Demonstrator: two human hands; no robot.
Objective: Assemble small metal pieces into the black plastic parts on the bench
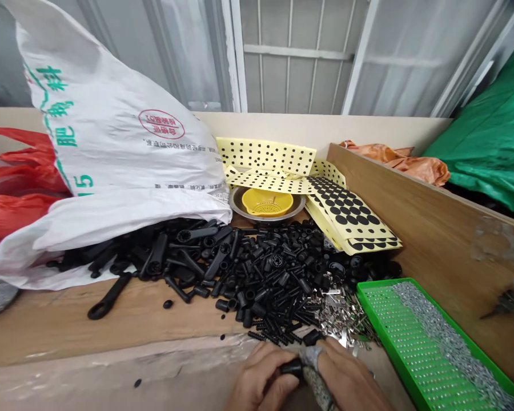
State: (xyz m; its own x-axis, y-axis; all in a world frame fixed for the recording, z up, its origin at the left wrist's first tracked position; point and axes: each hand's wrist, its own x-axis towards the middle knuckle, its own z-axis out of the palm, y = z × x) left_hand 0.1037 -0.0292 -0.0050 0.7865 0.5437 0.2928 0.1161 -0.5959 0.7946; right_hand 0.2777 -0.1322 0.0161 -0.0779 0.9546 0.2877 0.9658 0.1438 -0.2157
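Observation:
My left hand [261,379] and my right hand [346,379] meet at the bottom edge of the view, fingers closed together around a small black plastic part [292,368]. The right thumb wears a grey fabric finger cot. Just beyond the hands lies a heap of small silvery metal clips [340,319]. Behind that spreads a large pile of black plastic parts [257,268], short tubes and longer handle-like pieces, spilling across the wooden table [68,319].
A white woven sack [111,148] lies at the left, open toward the pile. A green perforated tray [394,325] with small metal pieces sits at the right. Yellow sheets of black round stickers [351,217] and a metal bowl holding a yellow strainer [268,202] stand behind. A wooden board [432,217] walls the right side.

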